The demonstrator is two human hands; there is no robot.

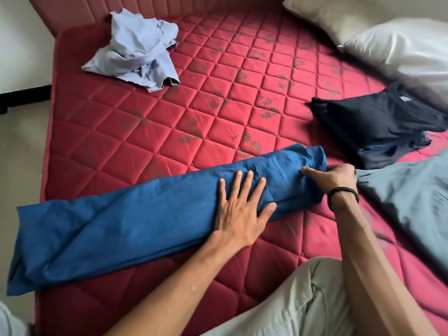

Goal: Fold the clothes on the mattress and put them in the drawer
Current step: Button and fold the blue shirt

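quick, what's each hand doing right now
Left hand: open, pressed flat on the blue garment.
Right hand: closed, gripping the blue garment's end.

Bare forearms, a black braided wristband [343, 198] on the right wrist, pale grey-green trousers [303, 301].

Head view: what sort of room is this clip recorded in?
Most likely a bedroom: a red quilted mattress against a pink padded headboard, white and beige pillows at its right, and loose clothes such as a crumpled light blue garment.
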